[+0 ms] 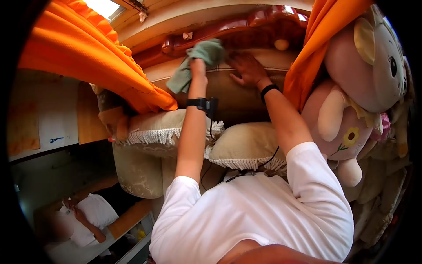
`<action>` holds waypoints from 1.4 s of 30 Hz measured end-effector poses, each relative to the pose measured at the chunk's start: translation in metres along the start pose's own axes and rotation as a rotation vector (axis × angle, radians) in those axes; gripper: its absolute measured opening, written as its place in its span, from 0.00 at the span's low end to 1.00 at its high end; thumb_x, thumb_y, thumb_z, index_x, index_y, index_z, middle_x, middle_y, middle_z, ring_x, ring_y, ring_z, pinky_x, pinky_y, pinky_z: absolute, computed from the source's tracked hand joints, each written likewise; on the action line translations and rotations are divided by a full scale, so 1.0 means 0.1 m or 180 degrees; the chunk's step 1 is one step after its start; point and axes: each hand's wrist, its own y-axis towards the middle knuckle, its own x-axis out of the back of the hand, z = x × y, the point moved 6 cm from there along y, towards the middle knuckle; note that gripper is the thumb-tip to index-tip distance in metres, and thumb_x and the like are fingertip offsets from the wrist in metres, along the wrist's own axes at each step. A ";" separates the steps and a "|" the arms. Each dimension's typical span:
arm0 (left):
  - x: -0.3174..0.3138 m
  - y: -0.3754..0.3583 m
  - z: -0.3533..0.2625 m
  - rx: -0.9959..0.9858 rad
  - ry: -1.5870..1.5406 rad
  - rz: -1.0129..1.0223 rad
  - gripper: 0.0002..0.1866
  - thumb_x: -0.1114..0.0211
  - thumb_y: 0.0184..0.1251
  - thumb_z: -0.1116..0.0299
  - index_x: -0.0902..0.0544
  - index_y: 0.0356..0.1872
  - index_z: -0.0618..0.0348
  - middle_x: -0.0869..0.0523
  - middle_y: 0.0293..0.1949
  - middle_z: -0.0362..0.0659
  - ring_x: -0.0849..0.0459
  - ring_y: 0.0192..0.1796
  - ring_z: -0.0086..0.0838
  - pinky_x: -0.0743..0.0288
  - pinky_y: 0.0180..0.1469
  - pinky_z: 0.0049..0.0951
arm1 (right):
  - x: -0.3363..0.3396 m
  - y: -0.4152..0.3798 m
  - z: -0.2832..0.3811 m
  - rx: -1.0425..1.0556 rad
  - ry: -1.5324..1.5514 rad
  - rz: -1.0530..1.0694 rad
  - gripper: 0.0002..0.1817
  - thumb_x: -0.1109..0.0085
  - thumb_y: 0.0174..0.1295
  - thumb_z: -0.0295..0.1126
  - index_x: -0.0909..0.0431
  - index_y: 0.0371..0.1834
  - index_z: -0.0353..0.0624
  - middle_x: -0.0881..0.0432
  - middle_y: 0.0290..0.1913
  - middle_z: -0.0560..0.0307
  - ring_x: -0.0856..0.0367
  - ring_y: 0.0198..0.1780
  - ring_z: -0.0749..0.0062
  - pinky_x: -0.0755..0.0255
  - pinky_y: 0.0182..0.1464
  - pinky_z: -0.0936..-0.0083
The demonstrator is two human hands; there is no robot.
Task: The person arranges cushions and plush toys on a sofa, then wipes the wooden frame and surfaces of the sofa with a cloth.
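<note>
A green cloth [206, 52] is bunched in my left hand [198, 69], which is held up at the sofa's carved red wooden top edge [237, 33]. Part of the cloth hangs down to the left of the wrist. My right hand [248, 70] rests on the brown padded sofa back [228, 94], its fingers spread and nothing held in it. A dark strap with a small device circles my left wrist, and a black band is on the right one.
Orange curtains [101, 57] hang at both sides. Fringed cushions [246, 143] lie below my arms. Large plush toys [338, 114] sit at the right. At the lower left another person [94, 215] in a white top is beside a wooden surface. A round object [281, 44] is on the red wood.
</note>
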 end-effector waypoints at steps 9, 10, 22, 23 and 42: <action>-0.17 0.01 0.05 -0.0132 0.0638 0.0472 0.24 0.50 0.70 0.61 0.25 0.61 0.63 0.22 0.60 0.44 0.27 0.62 0.33 0.36 0.65 0.33 | -0.10 -0.01 0.03 -0.0115 -0.0055 0.0643 0.22 0.44 0.62 0.47 0.23 0.53 0.48 0.23 0.50 0.47 0.26 0.56 0.51 0.39 0.67 0.55; -0.03 -0.12 -0.19 0.0245 0.0670 -0.0049 0.22 0.51 0.71 0.61 0.24 0.60 0.63 0.21 0.58 0.43 0.26 0.61 0.32 0.35 0.65 0.32 | -0.05 0.01 0.05 -0.0048 -0.0010 0.0453 0.24 0.44 0.62 0.47 0.25 0.58 0.48 0.25 0.55 0.46 0.28 0.59 0.51 0.40 0.68 0.55; 0.13 0.12 -0.14 -0.1233 0.0194 -0.0039 0.26 0.54 0.76 0.65 0.41 0.72 0.58 0.31 0.65 0.42 0.33 0.66 0.31 0.41 0.69 0.29 | -0.09 0.02 0.01 0.0075 -0.0003 0.0427 0.27 0.44 0.63 0.47 0.28 0.63 0.49 0.29 0.65 0.46 0.32 0.65 0.51 0.43 0.71 0.54; -0.08 -0.03 -0.14 -0.1243 0.0193 0.0220 0.29 0.54 0.73 0.68 0.43 0.74 0.58 0.34 0.68 0.44 0.36 0.69 0.32 0.44 0.70 0.29 | -0.11 0.02 0.01 0.0071 -0.0034 0.0469 0.26 0.45 0.63 0.48 0.27 0.62 0.48 0.28 0.63 0.45 0.31 0.64 0.50 0.43 0.71 0.54; -0.23 -0.14 -0.29 -0.2103 0.0096 0.0818 0.24 0.50 0.77 0.59 0.37 0.68 0.56 0.29 0.61 0.40 0.31 0.64 0.28 0.39 0.67 0.29 | -0.07 0.05 0.06 0.0082 -0.0101 0.0265 0.25 0.43 0.61 0.49 0.25 0.59 0.50 0.29 0.65 0.49 0.31 0.66 0.55 0.42 0.70 0.57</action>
